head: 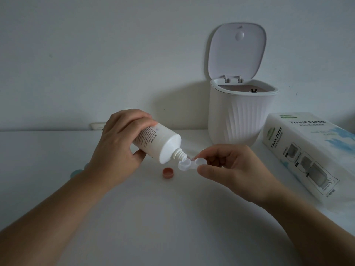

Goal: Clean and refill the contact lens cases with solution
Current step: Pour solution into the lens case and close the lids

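Lens case (189, 164), light and slippery: your right hand (228, 166) is pinching 1 well while your left hand (119, 148) is gripping the tilted bottle (159, 144).

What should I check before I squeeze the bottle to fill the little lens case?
1. Cap off the solution bottle: ok, the reddish cap lies on the white table.
2. Left hand grips the bottle, tilted nozzle-down: ok.
3. Nozzle over the contact lens case, above its left well: ok.
4. Right hand pinches the case by its right end: ok.
5. Case held level: cannot tell.
6. Well clean and empty: cannot tell, the plastic is too clear and small.
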`<action>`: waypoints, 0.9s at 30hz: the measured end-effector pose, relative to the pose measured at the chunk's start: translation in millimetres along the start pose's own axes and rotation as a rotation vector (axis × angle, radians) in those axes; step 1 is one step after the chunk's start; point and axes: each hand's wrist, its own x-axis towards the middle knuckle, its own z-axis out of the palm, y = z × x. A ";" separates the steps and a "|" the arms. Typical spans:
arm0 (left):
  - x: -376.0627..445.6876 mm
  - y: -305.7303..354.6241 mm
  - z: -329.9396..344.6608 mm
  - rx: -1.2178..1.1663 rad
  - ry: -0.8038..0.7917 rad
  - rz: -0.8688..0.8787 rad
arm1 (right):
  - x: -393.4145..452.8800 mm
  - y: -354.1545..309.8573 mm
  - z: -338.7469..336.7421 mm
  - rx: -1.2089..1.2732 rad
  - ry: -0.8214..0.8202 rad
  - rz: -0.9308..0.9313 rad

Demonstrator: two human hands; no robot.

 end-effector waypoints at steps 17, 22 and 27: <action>0.3 3.3 -2.0 -0.013 -0.004 -0.001 | 0.6 1.8 0.3 0.012 0.001 -0.008; 0.7 3.3 -2.8 -0.010 0.001 0.002 | 0.3 1.5 0.5 0.025 -0.002 -0.001; 1.0 4.1 -2.8 -0.002 0.004 0.004 | 0.1 1.1 0.2 0.029 -0.003 -0.008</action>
